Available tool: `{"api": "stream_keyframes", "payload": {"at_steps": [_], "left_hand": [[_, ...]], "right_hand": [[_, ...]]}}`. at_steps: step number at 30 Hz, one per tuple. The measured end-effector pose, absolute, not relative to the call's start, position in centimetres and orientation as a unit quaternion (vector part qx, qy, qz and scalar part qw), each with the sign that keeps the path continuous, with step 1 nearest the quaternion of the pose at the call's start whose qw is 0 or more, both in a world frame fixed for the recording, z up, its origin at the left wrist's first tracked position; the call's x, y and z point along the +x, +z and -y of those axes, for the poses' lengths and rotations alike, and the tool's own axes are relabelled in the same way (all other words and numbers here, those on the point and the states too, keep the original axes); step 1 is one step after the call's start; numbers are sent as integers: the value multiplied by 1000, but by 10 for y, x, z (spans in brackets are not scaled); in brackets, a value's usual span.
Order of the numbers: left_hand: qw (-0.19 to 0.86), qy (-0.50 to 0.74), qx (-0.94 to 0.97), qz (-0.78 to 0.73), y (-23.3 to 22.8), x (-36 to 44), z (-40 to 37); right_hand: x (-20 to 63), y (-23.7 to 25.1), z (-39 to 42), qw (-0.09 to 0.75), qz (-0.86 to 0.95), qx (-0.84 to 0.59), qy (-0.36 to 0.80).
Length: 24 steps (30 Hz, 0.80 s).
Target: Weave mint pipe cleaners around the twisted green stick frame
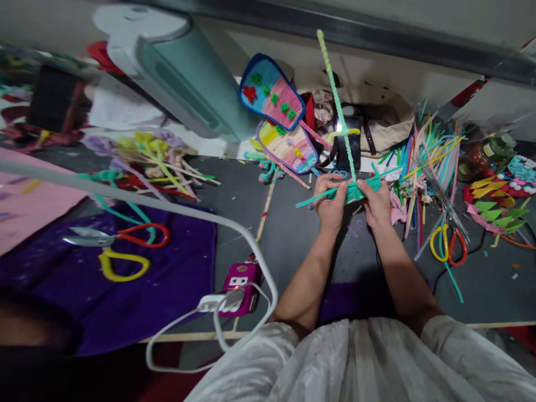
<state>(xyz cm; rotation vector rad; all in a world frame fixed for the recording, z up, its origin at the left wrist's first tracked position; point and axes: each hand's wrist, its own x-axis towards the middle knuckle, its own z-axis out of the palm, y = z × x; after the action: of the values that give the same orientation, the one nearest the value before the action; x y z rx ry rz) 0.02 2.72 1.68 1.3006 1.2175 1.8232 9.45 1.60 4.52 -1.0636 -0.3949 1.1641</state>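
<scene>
Together, the left hand (330, 205) and right hand (377, 204) grip a teal pipe-cleaner bundle (354, 191), fingers clenched on it. One green pipe cleaner (335, 95) rises upright from it.

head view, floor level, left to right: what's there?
Scissors on purple cloth → pink power strip → left hand → teal bundle → right hand → second scissors → paper leaves.

Scissors (117, 237) on purple cloth (167, 290), pink adapter (240, 285) w/ white cable (255, 245), tan bag (389, 125).
</scene>
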Motion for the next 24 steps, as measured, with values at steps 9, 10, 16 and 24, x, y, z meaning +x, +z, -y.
{"api": "stream_keyframes", "payload": {"at_steps": [9,10,16,24], "left_hand": [[375,697,427,-438,19,8,-24],[387,707,404,-433,21,10,-23],[542,686,276,-399,22,15,-28],[657,615,236,-368,24,4,-32]], "right_hand": [[94,36,-19,718,204,-489,451],[93,35,-19,723,211,-492,437],[94,29,-16,715,282,-545,336],[98,26,-13,692,349,-558,296]]}}
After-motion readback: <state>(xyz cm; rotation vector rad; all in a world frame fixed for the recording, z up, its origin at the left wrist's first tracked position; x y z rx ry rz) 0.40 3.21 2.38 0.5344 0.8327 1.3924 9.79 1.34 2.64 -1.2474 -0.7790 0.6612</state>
